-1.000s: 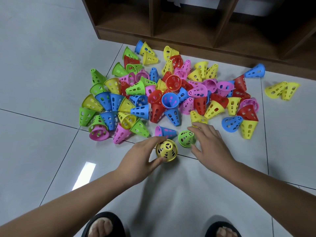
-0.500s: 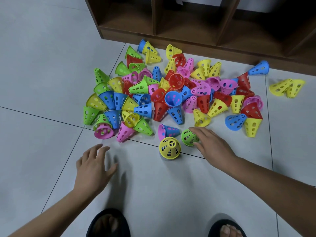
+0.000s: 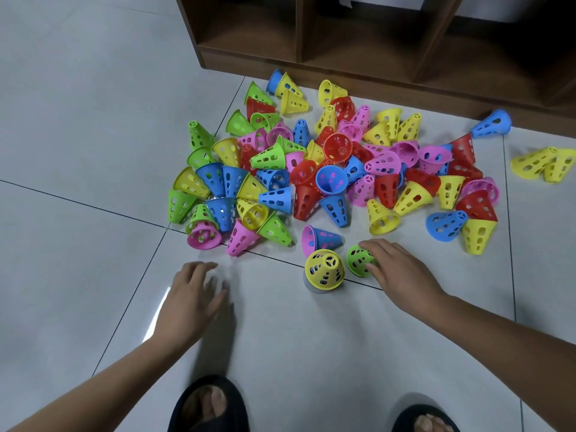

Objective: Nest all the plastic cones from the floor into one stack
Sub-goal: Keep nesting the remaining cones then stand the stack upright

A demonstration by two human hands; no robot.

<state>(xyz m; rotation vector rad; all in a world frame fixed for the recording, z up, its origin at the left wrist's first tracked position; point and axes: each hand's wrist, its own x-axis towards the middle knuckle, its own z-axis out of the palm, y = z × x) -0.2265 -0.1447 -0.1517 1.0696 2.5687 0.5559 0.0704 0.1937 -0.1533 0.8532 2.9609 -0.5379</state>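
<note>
A heap of several perforated plastic cones [image 3: 330,169] in yellow, blue, red, pink and green lies scattered on the tiled floor. A yellow cone [image 3: 325,269] stands upright, narrow end up, just in front of the heap. Beside it on the right lies a green cone [image 3: 358,260], and my right hand [image 3: 396,269] curls its fingers round it. My left hand [image 3: 193,300] hovers over the floor to the left, fingers spread, holding nothing. A pink cone with a blue one nested in it [image 3: 321,240] lies behind the yellow cone.
A dark wooden shelf unit [image 3: 358,67] runs along the floor behind the heap. Two yellow cones [image 3: 542,163] lie apart at the far right, a blue one [image 3: 492,124] near the shelf. My two sandalled feet [image 3: 208,403] show at the bottom edge.
My left hand let go of the upright yellow cone and swung away to the left, then drifted slightly toward the heap. My right hand stayed at the green cone and closed round it.
</note>
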